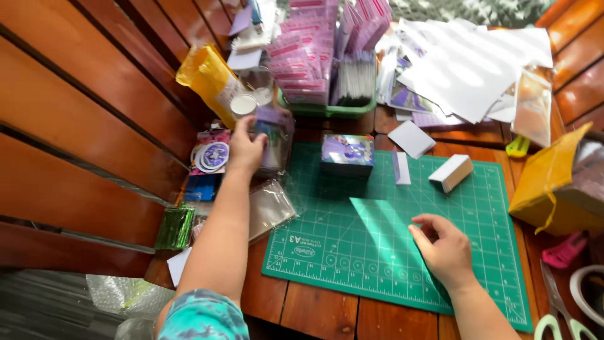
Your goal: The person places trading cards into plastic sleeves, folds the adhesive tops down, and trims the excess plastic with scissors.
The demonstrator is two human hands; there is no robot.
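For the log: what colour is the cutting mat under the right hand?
Green with a pale grid, head view: cutting mat, right hand.

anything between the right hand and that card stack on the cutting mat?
Nothing visible. The right hand rests on the green cutting mat, and bare mat lies between it and the card stack at the mat's far edge. The left hand is off to the side, holding a clear sleeved card.

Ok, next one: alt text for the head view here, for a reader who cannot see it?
Seen from above, a person's left hand grips a clear-sleeved card at the left edge of a green cutting mat, while the right hand rests curled on the mat. A card stack, a green tray of pink packets and loose papers crowd the wooden table.
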